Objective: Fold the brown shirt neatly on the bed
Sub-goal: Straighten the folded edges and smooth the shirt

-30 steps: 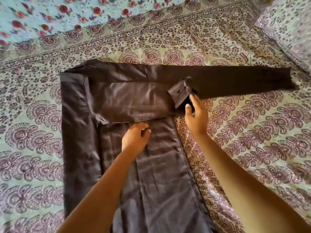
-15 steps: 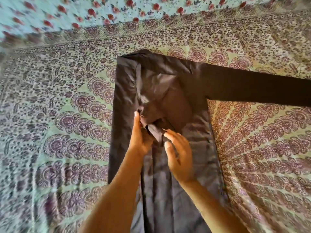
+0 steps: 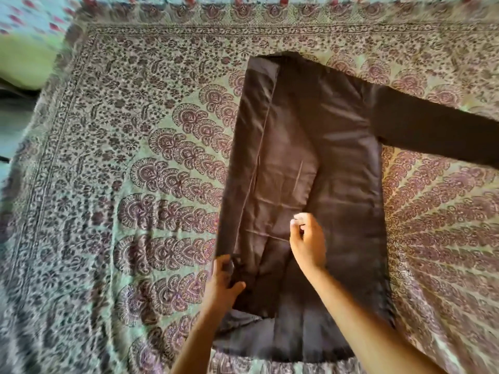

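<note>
The brown shirt lies flat on the bed, collar end away from me. Its left side is folded inward, and the left sleeve runs down along the body. The other sleeve stretches out to the right, off the frame edge. My left hand grips the cuff end of the folded sleeve at the shirt's lower left edge. My right hand sits on the middle of the shirt, with its fingers curled and pinching the sleeve's right edge.
A patterned purple and pale green bedspread covers the bed around the shirt. A floral sheet shows at the far top left, and the bed's left edge drops off beside it.
The sleeve that lay bunched near the shoulder is now laid straight down along the body. Both hands came toward me with it. The view has shifted left.
</note>
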### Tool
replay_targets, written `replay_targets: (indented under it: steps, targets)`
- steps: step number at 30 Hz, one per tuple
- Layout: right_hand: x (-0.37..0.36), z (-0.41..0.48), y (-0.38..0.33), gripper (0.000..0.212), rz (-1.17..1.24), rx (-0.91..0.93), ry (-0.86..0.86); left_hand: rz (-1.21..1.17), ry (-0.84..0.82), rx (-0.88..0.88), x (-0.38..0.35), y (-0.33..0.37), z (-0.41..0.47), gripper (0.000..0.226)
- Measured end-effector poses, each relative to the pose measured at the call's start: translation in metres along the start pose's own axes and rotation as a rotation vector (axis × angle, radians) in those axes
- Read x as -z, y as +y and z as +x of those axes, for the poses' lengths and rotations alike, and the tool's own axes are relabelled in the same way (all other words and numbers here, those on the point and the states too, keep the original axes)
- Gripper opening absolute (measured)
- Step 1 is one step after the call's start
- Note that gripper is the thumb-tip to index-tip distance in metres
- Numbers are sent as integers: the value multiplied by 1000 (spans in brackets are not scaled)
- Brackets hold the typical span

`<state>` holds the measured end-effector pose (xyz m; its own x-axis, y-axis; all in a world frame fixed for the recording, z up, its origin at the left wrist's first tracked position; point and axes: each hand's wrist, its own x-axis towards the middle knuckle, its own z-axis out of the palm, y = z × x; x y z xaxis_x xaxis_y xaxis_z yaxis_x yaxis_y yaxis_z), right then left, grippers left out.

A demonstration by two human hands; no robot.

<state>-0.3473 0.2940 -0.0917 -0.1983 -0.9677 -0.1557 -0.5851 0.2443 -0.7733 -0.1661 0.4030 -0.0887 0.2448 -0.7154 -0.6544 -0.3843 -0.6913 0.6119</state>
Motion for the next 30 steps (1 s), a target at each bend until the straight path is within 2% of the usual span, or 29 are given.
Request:
replay_targets:
  steps: [1,3,5,7,10,12,15,17,21,22,26,30]
  targets:
    - [-3,1,0,25,1,-96,18,117,-45,-43,0,-3,1,67]
    - [-8,4,-4,37,11,-287,-36,196,-119,-55,0,-4,1,68]
    - [-11,9,-7,45,46,-456,-129,195,-131,-53,0,0,2,53]
    - [-12,14,-10,44,148,-534,-183,150,-37,-85,4,9,-1,32]
    - [-12,14,-18,15,374,-474,-168,-58,221,-81,14,16,-4,28]
    - [-17,14,-18,11,423,-443,-188,-128,293,-10,20,11,-1,29]
    - [-29,10,-8,35,385,-528,-261,24,85,35,19,5,3,15]
    - [-31,8,-5,37,413,-586,-220,69,-14,57,17,6,6,11]
    - [-22,21,-7,31,476,-509,-96,-278,-56,147,13,8,9,7]
    - [-22,25,-5,32,475,-490,-89,-299,-53,165,11,7,9,9]
    - [-23,29,-4,24,382,-523,-192,83,19,132,7,4,9,21]
    - [-34,20,7,19,298,-499,-258,244,26,127,17,3,9,25]
